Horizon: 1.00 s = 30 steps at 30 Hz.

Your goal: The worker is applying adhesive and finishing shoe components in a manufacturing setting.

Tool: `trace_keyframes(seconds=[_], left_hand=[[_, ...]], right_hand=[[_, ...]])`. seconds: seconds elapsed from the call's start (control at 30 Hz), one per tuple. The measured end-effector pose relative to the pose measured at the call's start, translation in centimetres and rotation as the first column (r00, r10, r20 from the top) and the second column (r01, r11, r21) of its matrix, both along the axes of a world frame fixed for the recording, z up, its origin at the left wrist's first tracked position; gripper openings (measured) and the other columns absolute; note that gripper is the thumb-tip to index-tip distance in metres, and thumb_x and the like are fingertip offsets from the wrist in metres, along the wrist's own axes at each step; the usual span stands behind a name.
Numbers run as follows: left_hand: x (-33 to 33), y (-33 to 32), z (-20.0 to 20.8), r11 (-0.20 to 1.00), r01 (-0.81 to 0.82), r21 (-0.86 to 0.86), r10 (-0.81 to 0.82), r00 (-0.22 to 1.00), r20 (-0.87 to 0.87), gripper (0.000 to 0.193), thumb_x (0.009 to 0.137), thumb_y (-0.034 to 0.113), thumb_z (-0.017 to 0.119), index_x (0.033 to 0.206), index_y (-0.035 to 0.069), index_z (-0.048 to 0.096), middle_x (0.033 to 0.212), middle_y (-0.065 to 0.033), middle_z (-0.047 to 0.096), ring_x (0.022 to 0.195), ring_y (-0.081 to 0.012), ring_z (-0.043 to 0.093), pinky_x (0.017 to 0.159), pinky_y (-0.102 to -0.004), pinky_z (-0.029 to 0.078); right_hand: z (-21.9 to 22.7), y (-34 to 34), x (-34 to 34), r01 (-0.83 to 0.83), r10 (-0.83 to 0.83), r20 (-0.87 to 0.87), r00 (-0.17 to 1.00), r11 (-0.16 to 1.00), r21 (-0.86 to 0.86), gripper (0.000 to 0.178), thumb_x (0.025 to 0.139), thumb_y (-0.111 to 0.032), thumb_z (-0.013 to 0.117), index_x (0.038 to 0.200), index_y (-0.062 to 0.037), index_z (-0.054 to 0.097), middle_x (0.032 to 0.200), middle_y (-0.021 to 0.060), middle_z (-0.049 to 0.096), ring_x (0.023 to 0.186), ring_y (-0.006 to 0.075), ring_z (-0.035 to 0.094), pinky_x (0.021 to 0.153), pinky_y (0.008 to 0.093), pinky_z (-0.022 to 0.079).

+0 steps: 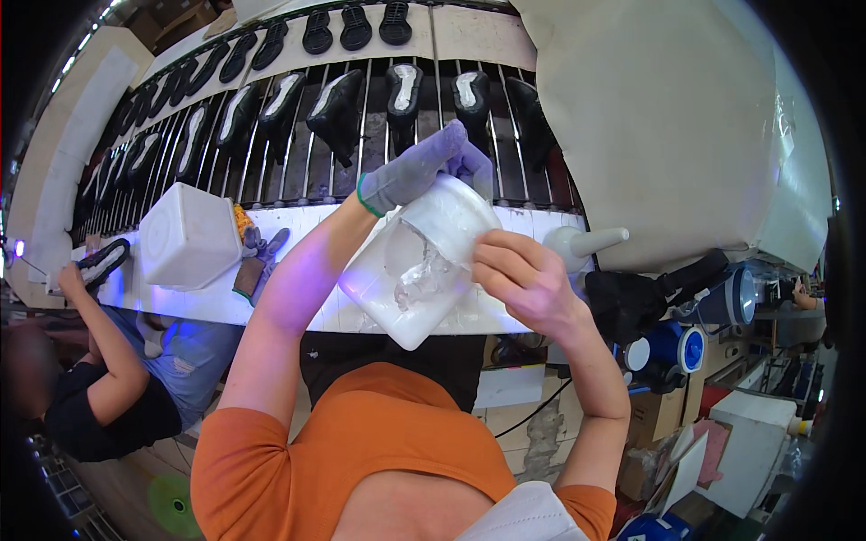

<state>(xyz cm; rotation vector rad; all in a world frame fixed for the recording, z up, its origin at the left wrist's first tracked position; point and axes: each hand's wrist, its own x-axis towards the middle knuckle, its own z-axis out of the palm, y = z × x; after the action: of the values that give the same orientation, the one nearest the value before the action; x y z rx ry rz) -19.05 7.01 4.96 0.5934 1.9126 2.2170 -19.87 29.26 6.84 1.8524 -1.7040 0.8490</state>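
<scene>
My left hand [424, 171], in a grey glove with a green cuff, grips a round white tub [456, 212] by its far side. The tub lies tilted over a square white plastic container [410, 332], its open side facing down into it. Clear, shiny, crumpled-looking material [424, 278] shows at the mouth of the tub. My bare right hand [521, 278] is closed, fingers curled against the tub's right edge. What its fingertips pinch is hidden.
Black shoes [404, 95] with white soles upturned stand on a roller conveyor [361, 162] ahead. On the bench are another white container [188, 236], a grey glove [262, 257] and a white nozzle bottle [577, 245]. At left a co-worker's hand [70, 281] holds a shoe [104, 261].
</scene>
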Motion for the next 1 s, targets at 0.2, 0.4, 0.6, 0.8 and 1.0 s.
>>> trace_keyframes(seconds=[0.2, 0.4, 0.6, 0.8, 1.0], left_hand=[[0.1, -0.8, -0.9, 1.000, -0.030, 0.006, 0.030, 0.999, 0.023, 0.083, 0.089, 0.073, 0.032, 0.085, -0.002, 0.067, 0.075, -0.0060, 0.063, 0.068, -0.0107, 0.057, 0.064, -0.0237, 0.045], [-0.1, -0.7, -0.8, 0.999, -0.046, -0.022, 0.045, 0.999, -0.020, 0.079, 0.091, 0.070, 0.033, 0.086, -0.002, 0.067, 0.076, -0.0056, 0.063, 0.069, -0.0103, 0.057, 0.065, -0.0246, 0.045], [0.0, -0.5, -0.9, 1.000, -0.026, -0.007, 0.026, 1.000, -0.002, 0.076, 0.092, 0.066, 0.036, 0.082, -0.002, 0.067, 0.072, -0.0046, 0.062, 0.065, -0.0095, 0.056, 0.062, -0.0240, 0.045], [-0.3, -0.1, -0.3, 0.996, -0.067, -0.064, 0.061, 0.995, -0.082, 0.076, 0.093, 0.064, 0.036, 0.077, -0.003, 0.067, 0.068, -0.0057, 0.062, 0.064, -0.0119, 0.056, 0.061, -0.0253, 0.044], [-0.6, -0.1, -0.3, 0.996, -0.041, -0.080, 0.028, 0.987, -0.156, 0.079, 0.093, 0.065, 0.036, 0.074, -0.005, 0.067, 0.066, -0.0080, 0.062, 0.064, -0.0142, 0.057, 0.061, -0.0275, 0.045]], right_hand=[[1.8, 0.4, -0.2, -0.151, 0.062, 0.259, 0.964, 0.928, 0.342, 0.022, 0.068, 0.001, 0.065, 0.084, -0.0038, 0.050, 0.081, 0.0084, 0.053, 0.079, 0.0254, 0.058, 0.064, 0.0338, 0.051], [0.8, 2.1, 2.3, -0.078, -0.110, 0.641, 0.759, 0.963, 0.257, 0.015, 0.081, 0.002, 0.064, 0.086, -0.0010, 0.050, 0.078, 0.0088, 0.054, 0.072, 0.0233, 0.056, 0.062, 0.0313, 0.046], [0.3, 3.3, 5.3, -0.009, -0.180, 0.976, 0.120, 0.983, 0.183, 0.006, 0.092, -0.002, 0.057, 0.090, 0.0011, 0.051, 0.073, 0.0038, 0.053, 0.067, 0.0093, 0.049, 0.063, 0.0242, 0.042], [2.4, 0.1, 4.4, 0.487, -0.615, 0.562, 0.553, 0.786, 0.381, 0.025, 0.087, -0.018, 0.068, 0.083, -0.0014, 0.050, 0.053, 0.0080, 0.050, 0.044, 0.0262, 0.050, 0.045, 0.0359, 0.041], [2.3, 0.6, 1.1, 0.127, -0.487, 0.788, 0.376, 0.870, 0.477, 0.029, 0.087, -0.017, 0.067, 0.069, -0.0005, 0.053, 0.048, -0.0021, 0.037, 0.046, 0.0051, 0.035, 0.044, 0.0258, 0.026]])
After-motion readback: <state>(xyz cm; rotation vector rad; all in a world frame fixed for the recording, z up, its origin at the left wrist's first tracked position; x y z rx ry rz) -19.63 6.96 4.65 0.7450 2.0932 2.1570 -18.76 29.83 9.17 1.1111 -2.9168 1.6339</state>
